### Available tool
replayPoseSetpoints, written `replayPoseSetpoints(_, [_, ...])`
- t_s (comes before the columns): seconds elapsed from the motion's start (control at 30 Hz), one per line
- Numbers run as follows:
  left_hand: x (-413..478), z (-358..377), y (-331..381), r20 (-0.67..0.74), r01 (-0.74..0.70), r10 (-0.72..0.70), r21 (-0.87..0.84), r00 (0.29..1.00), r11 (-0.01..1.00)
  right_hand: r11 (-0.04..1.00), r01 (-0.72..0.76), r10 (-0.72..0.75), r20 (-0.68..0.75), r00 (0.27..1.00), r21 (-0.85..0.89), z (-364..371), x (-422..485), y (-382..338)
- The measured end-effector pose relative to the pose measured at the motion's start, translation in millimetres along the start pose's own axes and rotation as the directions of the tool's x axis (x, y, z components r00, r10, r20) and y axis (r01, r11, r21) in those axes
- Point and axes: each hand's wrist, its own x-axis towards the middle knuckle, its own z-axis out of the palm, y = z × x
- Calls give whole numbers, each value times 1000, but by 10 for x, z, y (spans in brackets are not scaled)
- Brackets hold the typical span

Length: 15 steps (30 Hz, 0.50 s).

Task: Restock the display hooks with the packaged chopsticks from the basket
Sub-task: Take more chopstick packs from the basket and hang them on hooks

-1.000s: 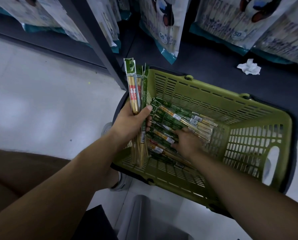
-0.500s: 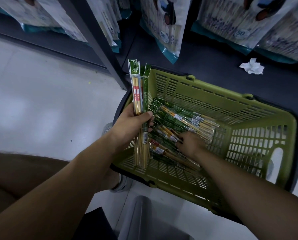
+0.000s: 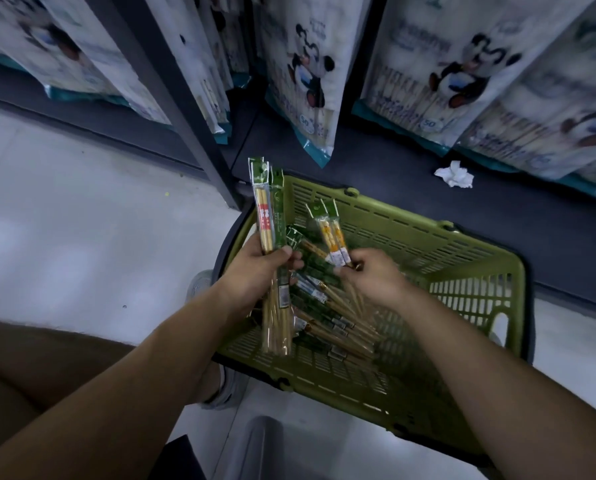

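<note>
A green plastic basket (image 3: 469,271) sits on the floor against the shelf base, with several packaged chopsticks (image 3: 327,313) lying in its left half. My left hand (image 3: 255,271) grips an upright bundle of chopstick packs (image 3: 270,230) with green headers, at the basket's left rim. My right hand (image 3: 372,275) pinches the lower end of a chopstick pack with an orange label (image 3: 329,233), raised above the pile and tilted up to the left. No display hooks are in view.
Large white bags with a cartoon print (image 3: 303,81) hang or stand along the dark shelf (image 3: 376,174) behind the basket. A crumpled white tissue (image 3: 454,174) lies on the shelf base. A dark upright post (image 3: 171,98) stands left of the basket. My shoe (image 3: 227,386) is under the basket's near corner.
My right hand has come up out of the pile holding an orange-labelled pack, which it was reaching among before. My left hand keeps its bundle in nearly the same place.
</note>
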Motion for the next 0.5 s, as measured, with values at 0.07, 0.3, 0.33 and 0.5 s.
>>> replayPoseSetpoints(0.07, [-42,97,67,34,-4,3,14,999,1000,998,22,-25,52,998,60,-181,-100,-293])
replayPoseSetpoints(0.3, [-296,396,411,178,-72,63,45,982,996,944,180,-175,-43,984,278,-649,-548,-1071])
replayPoseSetpoints(0.33, [-343,428,482,177,-69,64,20,982,997,943,212,-201,-66,977,255,-717,-620,-1134])
replayPoseSetpoints(0.5, [-653,615,836,204,-109,117,-52,972,993,942,331,-337,-164,927,-62,-1051,-1054,-1369])
